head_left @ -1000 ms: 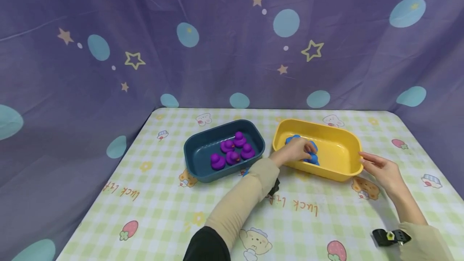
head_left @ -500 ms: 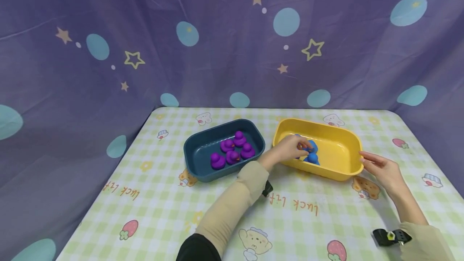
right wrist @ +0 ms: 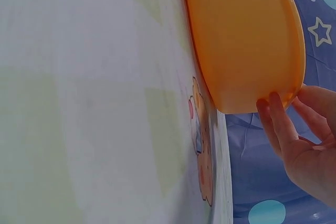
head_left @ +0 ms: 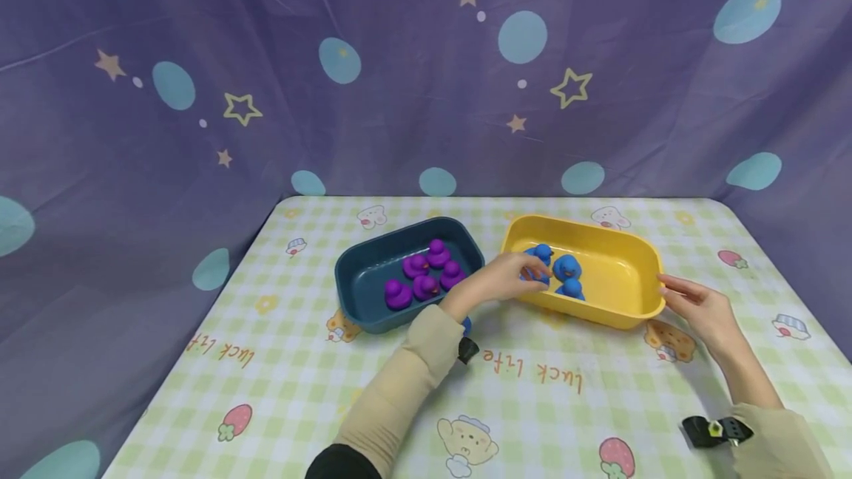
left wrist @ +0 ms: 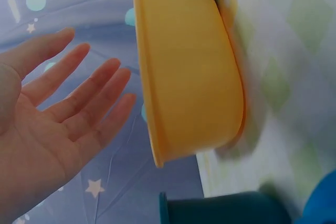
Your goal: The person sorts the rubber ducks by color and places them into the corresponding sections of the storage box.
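My left hand (head_left: 502,277) hangs over the left end of the yellow tray (head_left: 622,233), above several blue rubber ducks (head_left: 567,267). The left wrist view shows its fingers (left wrist: 102,90) spread and holding nothing. One duck lies partly hidden beneath those fingers. At the tray's right end, my right hand (head_left: 705,314) holds the rim. Up close in the right wrist view, some fingertips (right wrist: 277,106) rest against the outer wall, others at the rim. Another blue thing (head_left: 467,326), mostly hidden by the left wrist, sits on the table.
A dark teal tray (head_left: 353,257) with several purple rubber ducks (head_left: 398,294) stands left of the yellow one, partly behind my left forearm. A checked cloth (head_left: 293,383) covers the table. A patterned purple curtain (head_left: 399,131) hangs behind it.
My left hand has drawn back to the left from the ducks in the yellow tray, uncovering more of them. My right hand has stayed at the tray's right end.
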`<act>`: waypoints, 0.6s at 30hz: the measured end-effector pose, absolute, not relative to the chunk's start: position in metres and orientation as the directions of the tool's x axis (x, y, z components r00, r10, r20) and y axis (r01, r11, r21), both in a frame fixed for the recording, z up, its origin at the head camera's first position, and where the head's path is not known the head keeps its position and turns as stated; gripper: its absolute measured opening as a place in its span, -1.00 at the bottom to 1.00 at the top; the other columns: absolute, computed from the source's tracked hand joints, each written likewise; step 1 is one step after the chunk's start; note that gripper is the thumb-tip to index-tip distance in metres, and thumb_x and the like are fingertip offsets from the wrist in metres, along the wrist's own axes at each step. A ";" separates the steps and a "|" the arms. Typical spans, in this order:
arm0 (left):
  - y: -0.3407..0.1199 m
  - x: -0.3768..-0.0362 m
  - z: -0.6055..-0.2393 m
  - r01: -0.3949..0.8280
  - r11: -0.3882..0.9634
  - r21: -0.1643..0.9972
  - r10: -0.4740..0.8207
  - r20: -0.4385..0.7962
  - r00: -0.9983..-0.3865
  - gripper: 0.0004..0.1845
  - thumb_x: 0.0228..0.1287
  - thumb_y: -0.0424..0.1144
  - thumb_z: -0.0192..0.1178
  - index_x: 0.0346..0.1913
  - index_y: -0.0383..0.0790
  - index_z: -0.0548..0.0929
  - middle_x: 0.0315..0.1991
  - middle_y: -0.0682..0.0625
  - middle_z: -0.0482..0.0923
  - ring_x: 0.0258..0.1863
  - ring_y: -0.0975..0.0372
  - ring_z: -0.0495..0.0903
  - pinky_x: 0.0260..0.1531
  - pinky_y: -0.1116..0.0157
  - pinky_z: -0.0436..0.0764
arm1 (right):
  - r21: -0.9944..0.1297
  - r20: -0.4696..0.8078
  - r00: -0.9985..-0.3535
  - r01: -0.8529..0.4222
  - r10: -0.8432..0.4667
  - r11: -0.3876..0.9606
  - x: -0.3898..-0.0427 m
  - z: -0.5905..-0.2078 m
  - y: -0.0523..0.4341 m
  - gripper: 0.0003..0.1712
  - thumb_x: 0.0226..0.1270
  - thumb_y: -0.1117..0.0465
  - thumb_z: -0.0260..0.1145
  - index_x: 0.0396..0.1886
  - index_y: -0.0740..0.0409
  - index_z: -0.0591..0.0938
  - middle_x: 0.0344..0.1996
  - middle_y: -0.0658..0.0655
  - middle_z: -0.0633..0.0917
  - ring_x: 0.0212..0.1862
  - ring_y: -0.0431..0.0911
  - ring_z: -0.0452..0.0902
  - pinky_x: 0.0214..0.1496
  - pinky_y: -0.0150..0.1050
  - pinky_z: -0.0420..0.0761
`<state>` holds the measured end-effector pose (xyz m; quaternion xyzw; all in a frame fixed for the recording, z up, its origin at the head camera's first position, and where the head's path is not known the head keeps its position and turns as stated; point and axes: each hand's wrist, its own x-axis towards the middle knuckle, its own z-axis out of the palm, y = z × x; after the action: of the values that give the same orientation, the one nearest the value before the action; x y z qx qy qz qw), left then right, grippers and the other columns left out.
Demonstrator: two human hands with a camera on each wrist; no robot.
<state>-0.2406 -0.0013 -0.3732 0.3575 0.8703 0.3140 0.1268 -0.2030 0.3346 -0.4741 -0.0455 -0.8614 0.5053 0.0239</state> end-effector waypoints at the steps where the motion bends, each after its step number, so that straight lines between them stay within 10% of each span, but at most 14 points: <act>1: -0.004 -0.239 -0.373 0.542 0.543 0.641 0.705 0.002 -0.709 -0.72 0.16 -0.21 0.16 -0.07 -0.23 0.59 -0.20 -0.03 0.58 -0.23 0.31 0.52 -0.22 0.56 0.44 | -0.880 -0.006 -0.994 0.059 0.112 0.472 -0.203 -0.474 0.334 -0.36 0.15 -0.14 0.18 0.15 0.12 0.44 -0.23 -0.36 0.50 -0.29 -0.57 0.42 -0.34 -0.62 0.47; 11: -0.026 -0.228 -0.369 0.514 0.538 0.668 0.687 0.004 -0.726 -0.70 0.16 -0.21 0.17 -0.06 -0.25 0.58 -0.18 -0.05 0.58 -0.25 0.29 0.54 -0.26 0.56 0.46 | -0.857 -0.019 -0.993 0.078 0.120 0.509 -0.215 -0.493 0.347 -0.33 0.14 -0.21 0.13 0.18 0.05 0.42 -0.07 -0.17 0.50 -0.26 -0.57 0.39 -0.34 -0.64 0.45; 18: -0.040 -0.220 -0.369 0.540 0.540 0.645 0.689 0.029 -0.724 -0.70 0.16 -0.19 0.16 -0.08 -0.27 0.58 -0.20 -0.07 0.58 -0.23 0.25 0.54 -0.18 0.46 0.48 | -0.871 -0.018 -0.992 0.075 0.122 0.485 -0.212 -0.490 0.343 -0.34 0.12 -0.20 0.16 0.15 0.07 0.44 -0.24 -0.40 0.48 -0.29 -0.58 0.41 -0.33 -0.64 0.46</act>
<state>-0.2196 -0.0401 -0.3692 0.3532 0.8700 0.3242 0.1147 -0.2120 0.3431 -0.4904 -0.0570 -0.8613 0.5044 0.0232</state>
